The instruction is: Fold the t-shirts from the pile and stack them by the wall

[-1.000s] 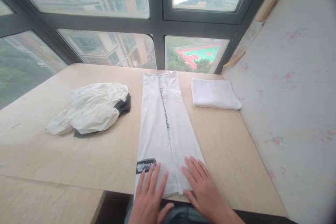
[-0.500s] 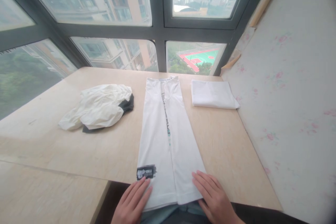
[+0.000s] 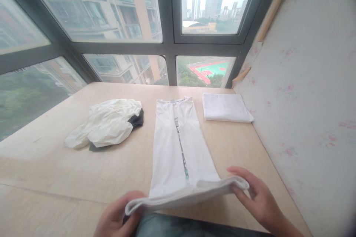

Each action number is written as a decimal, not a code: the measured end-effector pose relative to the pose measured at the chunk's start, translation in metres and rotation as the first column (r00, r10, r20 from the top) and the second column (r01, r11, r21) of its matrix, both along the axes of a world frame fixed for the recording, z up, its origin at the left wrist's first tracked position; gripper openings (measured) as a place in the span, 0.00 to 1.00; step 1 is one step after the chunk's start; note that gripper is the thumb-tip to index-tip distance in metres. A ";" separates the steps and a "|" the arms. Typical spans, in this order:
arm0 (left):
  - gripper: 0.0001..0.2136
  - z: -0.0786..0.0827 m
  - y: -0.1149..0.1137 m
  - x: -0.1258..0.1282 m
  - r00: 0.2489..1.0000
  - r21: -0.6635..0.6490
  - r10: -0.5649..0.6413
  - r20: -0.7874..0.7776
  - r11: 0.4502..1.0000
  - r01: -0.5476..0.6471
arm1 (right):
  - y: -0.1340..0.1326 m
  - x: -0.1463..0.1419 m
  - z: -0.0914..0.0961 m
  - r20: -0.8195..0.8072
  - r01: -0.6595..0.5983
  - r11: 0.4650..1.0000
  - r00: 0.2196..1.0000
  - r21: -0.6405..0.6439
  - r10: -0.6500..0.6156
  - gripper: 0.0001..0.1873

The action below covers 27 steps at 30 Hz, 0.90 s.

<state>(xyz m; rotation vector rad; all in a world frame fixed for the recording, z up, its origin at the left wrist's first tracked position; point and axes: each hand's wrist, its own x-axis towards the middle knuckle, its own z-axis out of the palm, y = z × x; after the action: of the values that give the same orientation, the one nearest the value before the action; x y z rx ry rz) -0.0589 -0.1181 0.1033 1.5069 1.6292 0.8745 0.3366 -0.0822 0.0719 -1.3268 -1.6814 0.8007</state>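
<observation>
A white T-shirt [image 3: 169, 148], its sides folded inward, lies lengthwise on the table. A narrow gap down its middle shows a grey and green print. The near end is lifted off the surface and curls up in a band between my hands. My left hand [image 3: 119, 211] grips the left corner of that hem, fingers behind and thumb beneath. On the other corner, my right hand [image 3: 254, 194] pinches the cloth between thumb and fingers. The dark label patch near the hem is hidden now.
A crumpled cream garment [image 3: 108, 122] with a black part [image 3: 136, 118] lies to the left on the table [image 3: 69, 174]. A folded white cloth [image 3: 226, 107] sits at the back right, beside the flowered wall [image 3: 300, 100]. Window frames [image 3: 169, 48] rise behind the table.
My hands went from lying flat on the shirt's near end to gripping its two corners and raising the hem. They are farther apart. The camera view has tilted up slightly.
</observation>
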 end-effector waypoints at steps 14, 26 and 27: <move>0.11 -0.076 0.218 0.002 0.960 0.094 0.155 -0.235 0.986 -0.136 | 0.215 -0.069 -0.057 0.117 0.146 0.982 0.984 -0.120 -0.132 0.12; 0.15 -0.077 0.214 0.005 0.861 0.222 0.210 -0.463 0.968 -0.117 | 0.213 -0.071 -0.065 0.317 0.191 0.975 0.923 0.110 -0.217 0.16; 0.17 -0.076 0.208 0.011 0.843 0.262 0.216 -0.493 0.961 -0.093 | 0.208 -0.074 -0.067 0.348 0.173 0.967 0.909 0.187 -0.230 0.19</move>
<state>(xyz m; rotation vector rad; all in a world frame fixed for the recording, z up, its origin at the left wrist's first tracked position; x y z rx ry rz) -0.0483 0.0902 0.0274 1.9129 2.1228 0.8036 0.2630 0.1254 0.0052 -1.5824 -1.8077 0.3053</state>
